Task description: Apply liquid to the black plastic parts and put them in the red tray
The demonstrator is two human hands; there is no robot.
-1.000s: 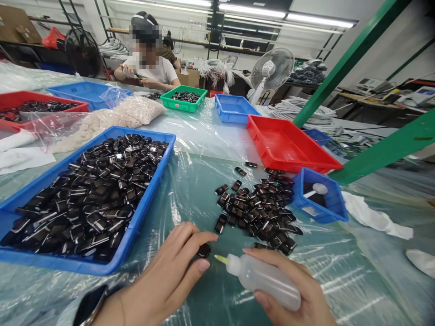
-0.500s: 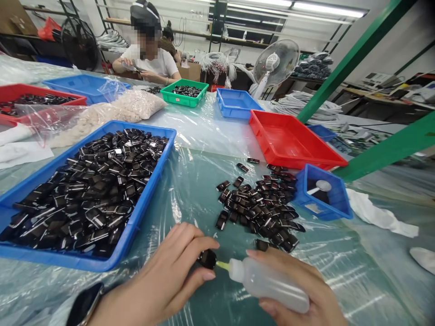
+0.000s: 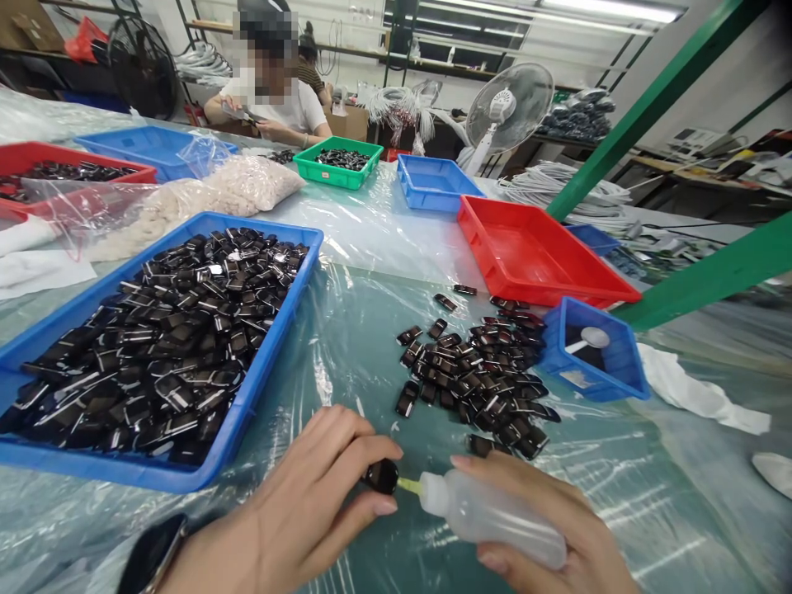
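Bottle milky white, nozzle yellow, part black; large tray blue, bin red, beam green.

I see an open lane of green sheeting beyond the left hand, between the big blue tray and the heap of black pieces. That heap bars the way ahead of the right hand, small blue bin beside it, red tray beyond; the bottle blocks the gap between hands.

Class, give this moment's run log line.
left hand: pinching small glossy black part; right hand: gripping translucent plastic bottle; slim yellow nozzle: at part
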